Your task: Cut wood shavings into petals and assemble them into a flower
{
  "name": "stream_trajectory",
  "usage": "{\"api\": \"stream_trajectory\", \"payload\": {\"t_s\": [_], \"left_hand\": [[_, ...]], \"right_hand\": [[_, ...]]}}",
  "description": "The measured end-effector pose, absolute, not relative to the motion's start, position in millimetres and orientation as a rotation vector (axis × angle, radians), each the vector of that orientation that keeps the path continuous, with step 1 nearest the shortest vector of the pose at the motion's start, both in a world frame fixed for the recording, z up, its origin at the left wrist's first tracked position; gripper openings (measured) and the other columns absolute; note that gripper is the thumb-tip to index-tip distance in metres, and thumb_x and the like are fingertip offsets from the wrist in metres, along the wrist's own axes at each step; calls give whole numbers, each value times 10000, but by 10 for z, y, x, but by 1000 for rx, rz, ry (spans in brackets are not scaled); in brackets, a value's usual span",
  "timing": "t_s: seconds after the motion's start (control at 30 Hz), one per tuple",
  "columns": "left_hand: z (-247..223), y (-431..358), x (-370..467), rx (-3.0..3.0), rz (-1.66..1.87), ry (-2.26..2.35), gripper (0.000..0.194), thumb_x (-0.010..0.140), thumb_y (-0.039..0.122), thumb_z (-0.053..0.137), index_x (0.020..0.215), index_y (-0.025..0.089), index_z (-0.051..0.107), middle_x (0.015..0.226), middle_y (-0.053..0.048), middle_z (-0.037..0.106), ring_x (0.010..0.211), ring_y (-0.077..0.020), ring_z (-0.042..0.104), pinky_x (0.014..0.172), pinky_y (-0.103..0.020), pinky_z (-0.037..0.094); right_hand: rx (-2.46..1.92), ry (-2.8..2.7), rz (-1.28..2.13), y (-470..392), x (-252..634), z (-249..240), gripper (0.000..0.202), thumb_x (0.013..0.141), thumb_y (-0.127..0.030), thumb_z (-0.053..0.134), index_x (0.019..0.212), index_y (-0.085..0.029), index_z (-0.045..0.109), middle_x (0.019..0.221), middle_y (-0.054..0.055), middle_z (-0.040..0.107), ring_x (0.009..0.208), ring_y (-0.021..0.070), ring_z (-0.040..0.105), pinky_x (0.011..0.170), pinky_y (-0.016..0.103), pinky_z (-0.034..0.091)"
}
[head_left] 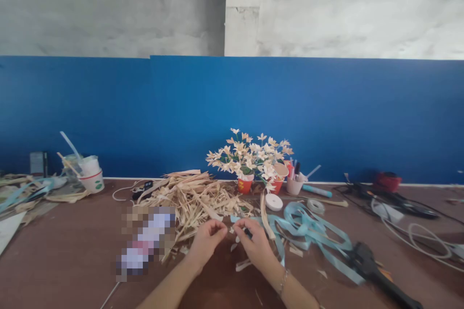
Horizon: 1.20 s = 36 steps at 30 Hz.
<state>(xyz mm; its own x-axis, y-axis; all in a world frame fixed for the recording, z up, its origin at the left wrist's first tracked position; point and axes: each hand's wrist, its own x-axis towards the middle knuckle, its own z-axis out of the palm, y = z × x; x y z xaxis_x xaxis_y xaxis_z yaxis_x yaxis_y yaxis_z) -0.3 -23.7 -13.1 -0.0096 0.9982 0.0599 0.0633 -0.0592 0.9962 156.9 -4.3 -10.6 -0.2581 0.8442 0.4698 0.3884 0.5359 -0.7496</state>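
Note:
My left hand (210, 239) is pinched closed above the middle of the table, its fingertips near the edge of a pile of dry, straw-coloured husk strips (195, 198). Facing it a small gap away, my right hand (256, 242) is also closed, thumb against fingers. Whatever either pinch holds is too small to make out. A light blue ribbon (308, 224) lies in loops just right of my right hand. Small pale scraps (234, 247) lie on the table between and below the hands. Behind them stand pale husk-like flowers (250, 157) in red cups (245, 184).
A pixelated object (147, 241) with a cable lies left of my hands. A black long-handled tool (380, 270) lies at right, near white cables (416, 246). A white roll (273, 202), a clear tape roll (316, 206) and a pen cup (294, 186) stand farther back. A blue partition (145, 116) borders the table.

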Motion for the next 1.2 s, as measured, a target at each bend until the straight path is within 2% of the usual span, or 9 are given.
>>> {"api": "stream_trajectory", "payload": {"t_s": [0.13,0.37,0.6,0.8,1.03,1.2], "left_hand": [[-137,-234,-53,1537,1161,1310,147,694,277,572,724,154,647,636,3,604,611,-136,512,600,-242,382],[-131,-232,-66,1561,1085,1368,140,706,262,546,691,150,629,615,7,603,549,-120,485,556,-235,374],[-15,-283,-23,1474,1124,1350,173,693,304,565,641,149,619,589,-1,600,546,-124,495,548,-235,388],[-37,-272,-9,1454,1174,1333,173,704,300,554,668,145,622,615,-15,625,587,-143,541,588,-249,416],[-100,-246,-61,1627,1131,1436,178,712,282,558,732,155,681,664,-28,673,611,-160,566,608,-259,422],[-53,-266,-48,1503,1276,1369,184,718,303,566,728,157,678,707,-37,677,660,-170,583,648,-260,441]], "right_hand": [[-1010,-1890,630,-44,1584,-91,167,803,-271,506,703,-181,604,723,27,634,756,189,558,743,280,374],[-1019,-1929,589,-28,1596,-95,152,796,-251,509,698,-187,605,730,30,638,772,197,552,751,290,364],[-1033,-1864,658,-37,1589,-67,200,805,-289,493,666,-179,584,693,24,622,722,179,557,711,269,387],[-1049,-1778,804,-14,1578,-76,245,804,-361,486,680,-169,575,630,9,589,599,148,538,599,237,411],[-1012,-1703,877,26,1607,-67,249,792,-372,508,686,-162,589,647,14,607,652,153,557,642,235,428],[-1035,-1694,949,11,1580,-102,258,781,-381,518,677,-155,586,615,5,578,592,135,531,579,226,433]]}}
